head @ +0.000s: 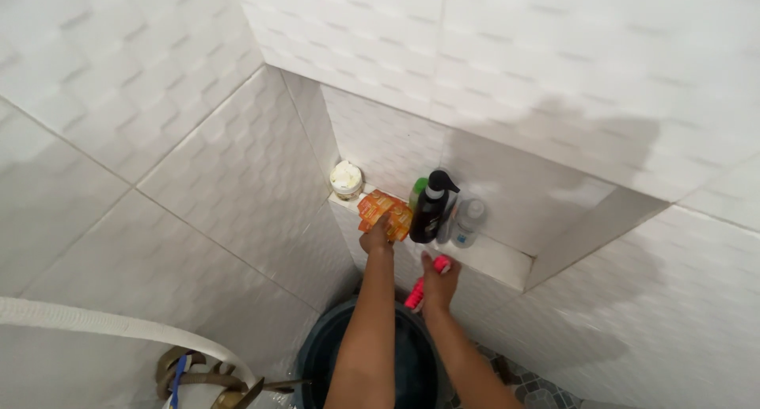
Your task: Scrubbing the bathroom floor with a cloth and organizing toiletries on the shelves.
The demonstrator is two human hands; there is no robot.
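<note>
While both arms reach up toward tiled wall shelf: left hand closed on orange packet at shelf front edge; right hand closed around pink brush handle, just below shelf. On shelf: white jar in corner, green bottle, black pump bottle, clear bottle. Dark bucket below arms.
</note>
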